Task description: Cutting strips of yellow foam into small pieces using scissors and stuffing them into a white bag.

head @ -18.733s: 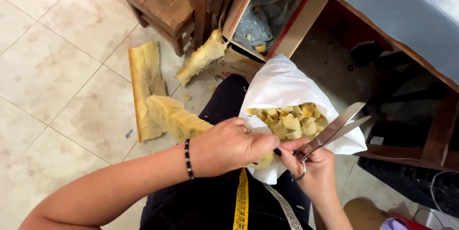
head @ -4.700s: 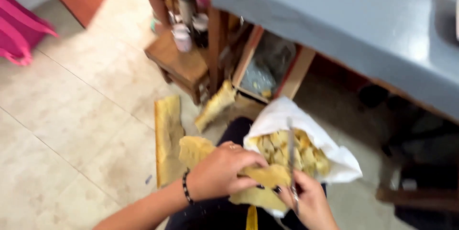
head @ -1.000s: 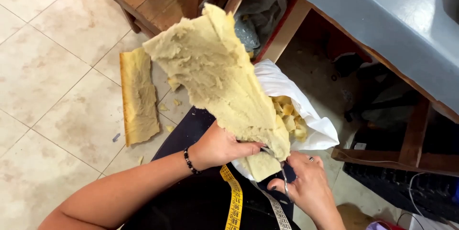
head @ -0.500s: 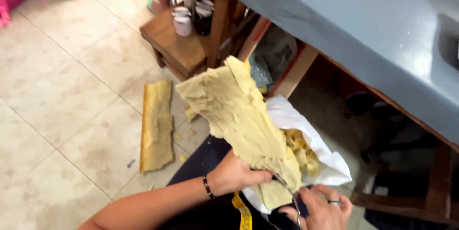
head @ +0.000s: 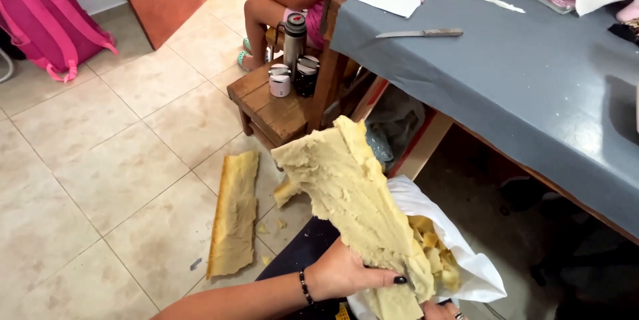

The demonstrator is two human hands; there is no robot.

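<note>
Two hands work on a big yellow foam sheet point(head: 356, 207). The left hand point(head: 346, 273) is closed around the sheet low down and holds it up, tilted, over the person's lap. Only a bit of the right hand point(head: 442, 310) shows at the bottom edge, so how open it is cannot be told. Just beside the sheet sits a white bag point(head: 466, 260) full of small foam bits point(head: 436, 247). A long foam strip point(head: 233, 213) lies on the tiled floor point(head: 100, 180). A knife point(head: 419, 33) rests near the far edge of the grey desk point(head: 532, 87). A wooden stool point(head: 276, 104) with cups stands by its corner
</note>
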